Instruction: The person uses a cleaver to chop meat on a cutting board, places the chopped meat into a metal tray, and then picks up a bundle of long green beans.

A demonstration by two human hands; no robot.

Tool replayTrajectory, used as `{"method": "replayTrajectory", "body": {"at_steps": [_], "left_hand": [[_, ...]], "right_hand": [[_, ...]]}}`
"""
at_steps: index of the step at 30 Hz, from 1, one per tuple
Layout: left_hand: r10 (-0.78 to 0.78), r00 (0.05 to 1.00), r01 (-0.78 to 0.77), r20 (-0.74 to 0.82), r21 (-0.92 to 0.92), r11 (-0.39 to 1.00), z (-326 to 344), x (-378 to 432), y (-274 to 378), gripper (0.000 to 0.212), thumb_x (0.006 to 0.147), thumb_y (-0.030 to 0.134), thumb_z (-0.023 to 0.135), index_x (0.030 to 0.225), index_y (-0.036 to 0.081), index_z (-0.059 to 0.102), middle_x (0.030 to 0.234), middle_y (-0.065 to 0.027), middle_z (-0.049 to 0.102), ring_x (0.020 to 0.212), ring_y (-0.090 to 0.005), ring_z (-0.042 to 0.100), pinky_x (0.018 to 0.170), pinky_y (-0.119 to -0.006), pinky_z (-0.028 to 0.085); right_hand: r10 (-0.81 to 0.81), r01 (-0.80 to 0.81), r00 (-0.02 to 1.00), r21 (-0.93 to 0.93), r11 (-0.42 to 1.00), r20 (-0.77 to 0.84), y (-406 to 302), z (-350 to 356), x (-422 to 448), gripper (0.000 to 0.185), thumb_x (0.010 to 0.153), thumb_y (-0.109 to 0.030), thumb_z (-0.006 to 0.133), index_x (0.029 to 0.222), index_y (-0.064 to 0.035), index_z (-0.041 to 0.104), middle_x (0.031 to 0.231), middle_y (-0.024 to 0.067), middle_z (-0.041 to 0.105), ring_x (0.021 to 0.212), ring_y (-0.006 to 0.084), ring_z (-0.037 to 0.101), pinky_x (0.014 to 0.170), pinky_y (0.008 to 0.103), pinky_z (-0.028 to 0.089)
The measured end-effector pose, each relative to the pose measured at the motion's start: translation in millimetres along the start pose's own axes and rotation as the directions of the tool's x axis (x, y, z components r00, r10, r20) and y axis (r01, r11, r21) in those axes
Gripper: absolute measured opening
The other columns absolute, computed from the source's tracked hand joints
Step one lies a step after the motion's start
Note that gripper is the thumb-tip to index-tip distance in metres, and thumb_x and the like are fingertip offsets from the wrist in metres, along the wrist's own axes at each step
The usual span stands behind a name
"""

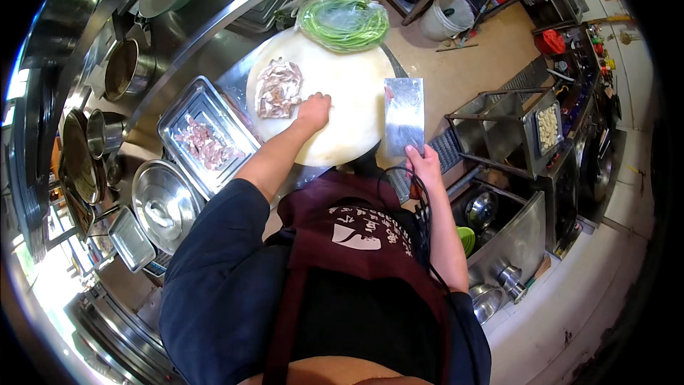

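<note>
On the round, pale chopping board (pixel 347 101) lies a piece of raw meat (pixel 278 88), near its left side. My left hand (pixel 315 110) rests on the board at the meat's lower right edge, its fingers curled; whether it grips anything is not plain. My right hand (pixel 423 163) holds a cleaver (pixel 404 112) beyond the board's right edge, blade pointing away from me. A small pinkish bit clings to the blade's upper left. Left of the board, a steel tray (pixel 184 163) holds cut pieces of raw meat (pixel 209 141).
A plastic bag of long green stems (pixel 344 21) overlaps the board's far edge. A steel lid (pixel 163 206) lies at the left, near a small metal tray (pixel 132 238). At the right stands a metal rack (pixel 489 112); a white bucket (pixel 446 16) is on the floor beyond.
</note>
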State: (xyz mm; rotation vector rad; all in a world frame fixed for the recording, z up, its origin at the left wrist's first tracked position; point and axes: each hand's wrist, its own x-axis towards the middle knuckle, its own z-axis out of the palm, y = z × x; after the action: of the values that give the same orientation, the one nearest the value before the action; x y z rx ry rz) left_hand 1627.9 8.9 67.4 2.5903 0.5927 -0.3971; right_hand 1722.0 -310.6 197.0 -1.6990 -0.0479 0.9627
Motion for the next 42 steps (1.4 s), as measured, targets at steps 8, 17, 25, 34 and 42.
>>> {"method": "replayTrajectory", "body": {"at_steps": [8,17,25,34,42], "left_hand": [[-0.043,0.969,-0.011,-0.243,-0.213,0.977,6,-11,2,0.059,0.087,0.016,0.069,0.141,0.006,0.047,0.135,-0.0182,0.054,0.118,-0.0388,0.057,0.099,-0.046,0.05],[0.038,0.986,-0.03,-0.165,0.048,0.998,24,-10,5,0.017,0.09,0.013,0.058,0.103,0.004,0.065,0.114,-0.0128,0.06,0.11,-0.0317,0.059,0.09,-0.045,0.054],[0.02,0.993,-0.013,-0.112,0.06,0.998,21,-2,9,0.017,0.088,0.01,0.058,0.103,0.004,0.063,0.109,-0.0163,0.064,0.105,-0.034,0.062,0.086,-0.046,0.055],[-0.136,0.943,-0.069,-0.302,-0.581,0.811,14,37,47,0.015,0.092,0.012,0.056,0.094,0.003,0.067,0.095,-0.0253,0.066,0.092,-0.0431,0.063,0.085,-0.049,0.051],[-0.559,0.822,0.359,-0.107,-0.663,0.656,56,-28,-29,0.013,0.091,0.015,0.064,0.093,0.004,0.069,0.087,-0.0175,0.072,0.082,-0.0302,0.07,0.08,-0.039,0.054]], "right_hand": [[-0.091,0.093,0.994,-0.031,0.995,0.058,-11,11,17,0.022,0.1,-0.025,0.066,0.091,-0.0055,0.061,0.065,-0.0016,0.056,0.051,0.0078,0.05,0.048,0.0244,0.041],[-0.075,0.074,0.997,0.023,0.997,0.011,-12,-4,19,0.021,0.1,-0.024,0.066,0.092,-0.0046,0.061,0.065,-0.001,0.056,0.05,0.0085,0.05,0.047,0.0248,0.041],[-0.095,0.097,0.995,0.053,0.994,-0.041,-8,-21,21,0.021,0.1,-0.023,0.066,0.093,-0.0036,0.061,0.065,0.0003,0.057,0.05,0.0099,0.052,0.047,0.0253,0.042],[-0.005,0.004,0.999,0.032,0.999,0.046,40,-33,73,0.026,0.101,-0.028,0.065,0.089,-0.0064,0.057,0.064,0.0003,0.056,0.048,0.0105,0.051,0.045,0.0268,0.042],[0.134,-0.141,0.976,0.027,0.99,0.173,86,-37,124,0.03,0.1,-0.033,0.065,0.089,-0.0066,0.058,0.066,0.0021,0.058,0.051,0.0124,0.056,0.049,0.0283,0.048]]}}
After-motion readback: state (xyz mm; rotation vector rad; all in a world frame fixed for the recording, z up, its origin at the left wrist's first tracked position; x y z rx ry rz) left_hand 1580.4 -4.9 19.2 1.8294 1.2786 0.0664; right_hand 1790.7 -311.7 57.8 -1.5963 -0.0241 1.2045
